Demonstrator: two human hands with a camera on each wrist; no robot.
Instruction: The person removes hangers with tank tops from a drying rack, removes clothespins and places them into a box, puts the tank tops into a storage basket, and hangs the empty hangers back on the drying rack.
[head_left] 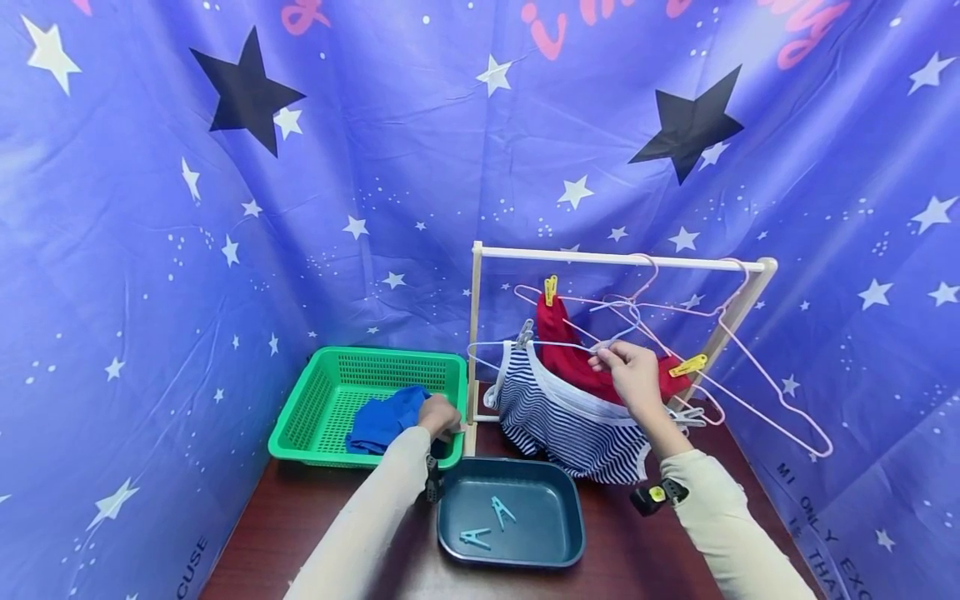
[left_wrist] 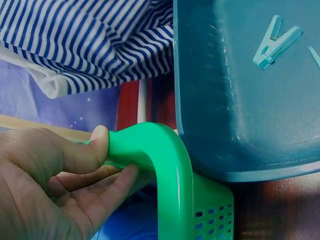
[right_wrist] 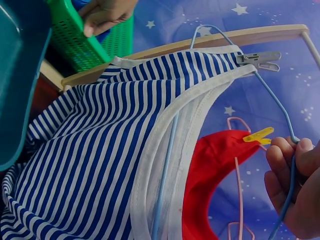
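My left hand [head_left: 438,414] grips the right rim of a green plastic basket [left_wrist: 175,200], thumb on the outside and fingers inside. A folded blue cloth [head_left: 382,423] lies in that basket beside the hand. With thumb and fingers, my right hand [head_left: 636,382] pinches a light blue wire hanger [right_wrist: 274,94] near the base of its hook. From this hanger droops a navy-and-white striped tank top [right_wrist: 110,130], held at the straps by grey clothespins [head_left: 525,335]. Behind it a red garment [right_wrist: 205,165] hangs on a pink hanger, fixed with yellow clothespins [head_left: 688,365].
A wooden rack with a white top bar [head_left: 555,255] stands behind the striped top. Another pink hanger [head_left: 780,396] hangs at its right end. In front, a dark teal tray [head_left: 540,521] holds two light blue clothespins [head_left: 502,510]. Starry purple curtains surround the brown table [head_left: 255,533].
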